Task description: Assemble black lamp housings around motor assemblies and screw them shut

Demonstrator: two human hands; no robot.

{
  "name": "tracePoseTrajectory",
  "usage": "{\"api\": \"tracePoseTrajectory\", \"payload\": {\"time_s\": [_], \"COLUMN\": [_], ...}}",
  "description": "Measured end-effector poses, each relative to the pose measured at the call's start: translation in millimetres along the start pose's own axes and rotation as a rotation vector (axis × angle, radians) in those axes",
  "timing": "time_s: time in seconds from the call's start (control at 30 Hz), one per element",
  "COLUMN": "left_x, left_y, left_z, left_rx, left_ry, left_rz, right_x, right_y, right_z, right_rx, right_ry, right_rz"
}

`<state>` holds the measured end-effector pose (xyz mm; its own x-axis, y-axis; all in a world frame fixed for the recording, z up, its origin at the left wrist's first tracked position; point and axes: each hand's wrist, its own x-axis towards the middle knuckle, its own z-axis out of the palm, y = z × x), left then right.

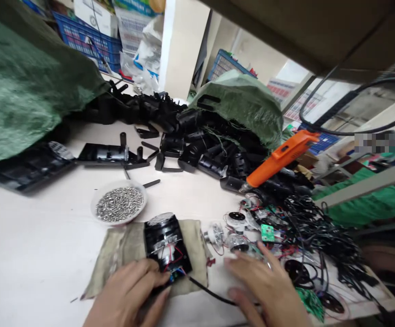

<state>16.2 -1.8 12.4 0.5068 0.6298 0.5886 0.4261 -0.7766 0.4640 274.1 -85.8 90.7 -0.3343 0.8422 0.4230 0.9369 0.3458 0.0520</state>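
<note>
The black housing [163,232] is lying on a tan cloth [197,243], just beyond my left hand [127,286], its open side facing up and thin red wires [178,255] showing inside. I am pinching its near end with that hand, thumb and fingers gathering beside a small blue and green cluster of wires [177,274]. From there a black cable [211,293] is running rightward to my right hand [263,281]. I am holding that hand loose, fingers spreading and pointing away over the counter [30,245]; it is blurred, so I cannot tell whether its thumb is touching the cable. Farther out from my left hand, a white bowl [144,205] is holding a heap of small silvery metal pieces [118,204]. Just beyond my right hand, small round parts [236,218] and a green circuit board [267,232] are lying among loose wires, and to its right a tangle of black cables [333,240] is spreading. Above that clutter an orange power tool [281,159] is hanging at a slant, tip down. Well beyond both hands, black plastic parts [214,165] are lying in a pile, with green sacks [20,86] bulging beside and over it.
</note>
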Motion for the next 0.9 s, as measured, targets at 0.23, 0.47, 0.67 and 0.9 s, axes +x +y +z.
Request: {"api": "tracePoseTrajectory", "payload": {"time_s": [0.23,0.47,0.67,0.9], "left_x": [6.3,-1.0,-1.0,3.1], "left_y": [9.9,8.2,7.3,10.6], "left_z": [-6.0,-1.7,-0.5,0.8], "left_rx": [-0.078,-0.125,-0.147,-0.164], "left_ry": [-0.055,-0.173,-0.227,-0.188], "left_rz": [-0.076,-0.139,-0.125,-0.114], "right_x": [2.1,33.2,61.5,25.6], "right_y": [-22.4,-43.4,-59.4,-46.9], "right_z": [29.7,27.0,43.5,37.5], "right_rx": [0.121,-0.021,-0.071,0.033], "right_ry": [-0.039,0.026,-0.244,-0.387], "right_rz": [-0.044,0.072,0.209,0.084]}}
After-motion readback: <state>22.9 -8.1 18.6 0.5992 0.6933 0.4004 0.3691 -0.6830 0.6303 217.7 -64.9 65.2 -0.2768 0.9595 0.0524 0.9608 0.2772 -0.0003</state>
